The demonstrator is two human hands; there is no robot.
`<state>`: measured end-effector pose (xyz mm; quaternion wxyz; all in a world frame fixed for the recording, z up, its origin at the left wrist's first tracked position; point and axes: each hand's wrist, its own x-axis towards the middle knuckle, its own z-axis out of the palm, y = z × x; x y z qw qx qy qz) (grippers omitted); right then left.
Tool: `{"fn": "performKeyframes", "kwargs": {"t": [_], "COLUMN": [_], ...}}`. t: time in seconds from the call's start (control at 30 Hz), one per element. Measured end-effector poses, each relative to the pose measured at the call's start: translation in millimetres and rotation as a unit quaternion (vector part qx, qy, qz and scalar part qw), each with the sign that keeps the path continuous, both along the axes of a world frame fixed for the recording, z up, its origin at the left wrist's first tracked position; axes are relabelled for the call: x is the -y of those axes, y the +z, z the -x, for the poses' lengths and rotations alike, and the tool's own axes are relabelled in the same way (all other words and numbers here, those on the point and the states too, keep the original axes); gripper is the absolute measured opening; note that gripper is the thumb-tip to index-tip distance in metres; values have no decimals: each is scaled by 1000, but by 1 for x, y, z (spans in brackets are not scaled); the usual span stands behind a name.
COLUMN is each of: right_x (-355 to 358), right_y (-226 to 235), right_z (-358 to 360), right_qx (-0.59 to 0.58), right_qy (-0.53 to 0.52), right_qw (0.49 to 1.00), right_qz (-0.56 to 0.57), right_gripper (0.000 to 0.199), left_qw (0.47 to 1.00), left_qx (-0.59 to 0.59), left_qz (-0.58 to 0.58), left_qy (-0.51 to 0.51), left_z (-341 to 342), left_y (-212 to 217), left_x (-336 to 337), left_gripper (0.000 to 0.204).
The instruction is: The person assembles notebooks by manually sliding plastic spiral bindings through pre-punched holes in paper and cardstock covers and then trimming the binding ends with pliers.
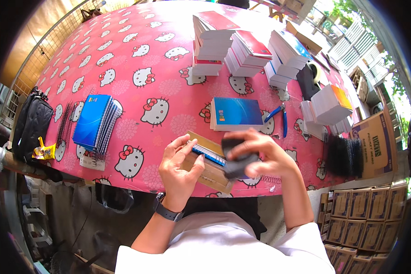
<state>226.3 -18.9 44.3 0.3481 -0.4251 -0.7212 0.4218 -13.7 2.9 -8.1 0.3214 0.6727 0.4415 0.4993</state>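
Note:
Near the table's front edge, a small blue-covered notebook [210, 156] stands on its edge in a brown wooden holder [213, 177]. My left hand [180, 165] pinches its left end between thumb and fingers. My right hand [271, 154], blurred by motion, grips a dark block-shaped thing [239, 166] over the notebook's right end; its exact kind is unclear. Just beyond lies a pile of blue-covered pads [237, 112]. Blue-handled pliers [284, 121] rest right of that pile. A thin spiral coil [270, 179] lies beside the holder, near my right wrist.
Spiral-bound blue notebooks [93, 122] are stacked at left, beside loose coils [66, 121] and a yellow packet [44, 150]. Tall red-topped stacks [214, 43] and a blue-topped stack [285, 57] stand at the back. Black coils [345, 155] and a carton [374, 144] sit at right.

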Motion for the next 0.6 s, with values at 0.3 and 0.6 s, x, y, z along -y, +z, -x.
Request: {"fn": "performKeyframes", "kwargs": {"t": [0.3, 0.6], "right_x": [-15, -18], "right_y": [-4, -6], "right_z": [9, 20], "right_qx": [210, -17], "right_qy": [-158, -13], "right_qw": [961, 1000], "right_qz": [-90, -10], "right_gripper": [44, 51], "left_qw": [1000, 999], "left_qx": [16, 19], "left_qz": [16, 26], "left_qy": [-22, -12], "left_z": [-4, -2], "left_y": [5, 1], "left_x": [1, 1], "left_gripper": [37, 34]}}
